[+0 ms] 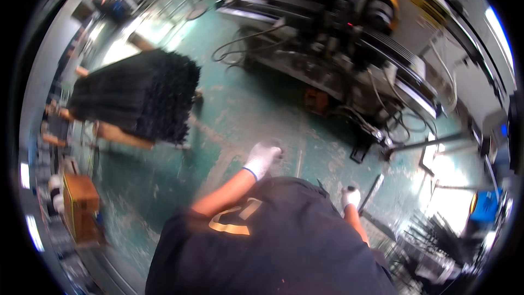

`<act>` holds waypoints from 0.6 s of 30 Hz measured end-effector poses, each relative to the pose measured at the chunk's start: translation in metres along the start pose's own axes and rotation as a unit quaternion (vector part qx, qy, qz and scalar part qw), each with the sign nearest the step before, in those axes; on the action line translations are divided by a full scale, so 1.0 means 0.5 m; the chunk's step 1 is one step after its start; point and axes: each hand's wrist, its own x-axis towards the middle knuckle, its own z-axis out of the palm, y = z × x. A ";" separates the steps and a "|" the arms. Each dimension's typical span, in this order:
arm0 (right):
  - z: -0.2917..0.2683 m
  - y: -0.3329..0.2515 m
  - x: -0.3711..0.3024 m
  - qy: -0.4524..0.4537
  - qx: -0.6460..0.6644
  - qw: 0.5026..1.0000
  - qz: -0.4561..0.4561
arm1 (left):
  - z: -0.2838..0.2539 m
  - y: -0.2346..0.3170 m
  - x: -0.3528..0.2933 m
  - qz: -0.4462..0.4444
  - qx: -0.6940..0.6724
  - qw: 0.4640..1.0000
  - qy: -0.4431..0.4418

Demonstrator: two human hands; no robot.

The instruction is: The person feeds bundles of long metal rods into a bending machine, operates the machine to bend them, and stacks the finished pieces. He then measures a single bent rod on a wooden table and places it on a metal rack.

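My left hand (262,159) wears a white glove with dark fingertips and hangs over the green floor in front of my body. Motion smears its fingers, and I make out nothing held in it. On the other side, my right hand (351,196), gloved the same way, is low beside my dark shirt (284,240). Its fingers are small and blurred. Close to it stands a thin dark metal bar (372,192), apart from the hand as far as I can see. Neither hand visibly touches anything.
A large stack of long black strips (136,93) rests on wooden supports (124,135) at left. Ahead to the right stands a machine (327,60) with yellow-and-black round units and loose cables. A brown box (81,202) is at far left. More dark strips (445,237) lie at lower right.
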 end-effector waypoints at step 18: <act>0.382 -1.285 -0.108 -0.222 -0.034 0.832 -0.507 | -0.565 0.055 0.106 -0.003 -0.346 0.887 0.306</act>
